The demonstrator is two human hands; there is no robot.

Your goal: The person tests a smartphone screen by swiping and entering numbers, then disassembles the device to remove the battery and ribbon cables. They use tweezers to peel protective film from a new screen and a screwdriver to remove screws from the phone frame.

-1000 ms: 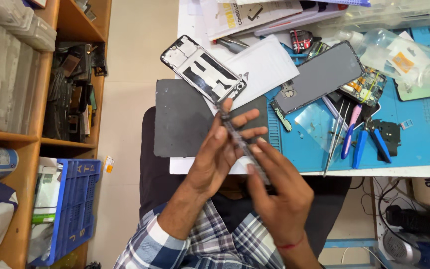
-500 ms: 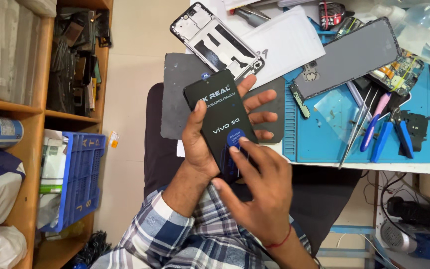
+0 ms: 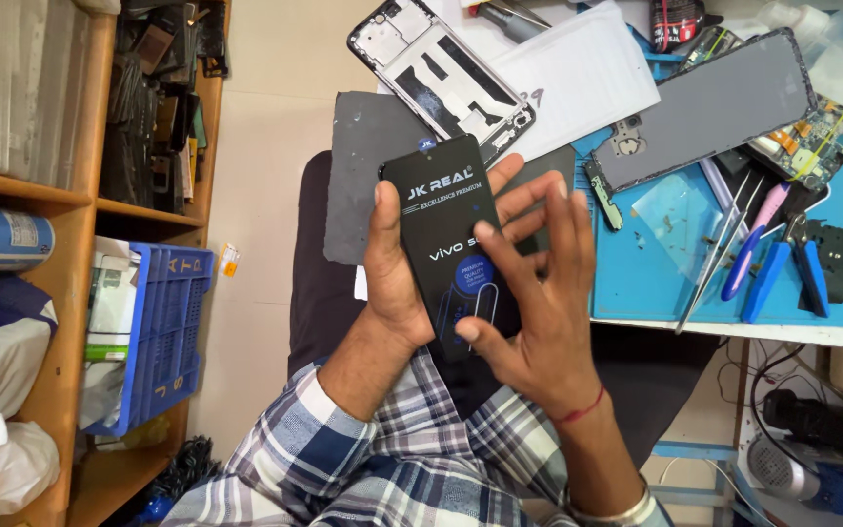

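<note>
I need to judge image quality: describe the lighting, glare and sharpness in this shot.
Head view: even, bright light; the black phone screen in the left hand is sharp; soft sheen on the grey panel; wide-angle bending shows at the shelf; clear plastic top right looks washed out.
</note>
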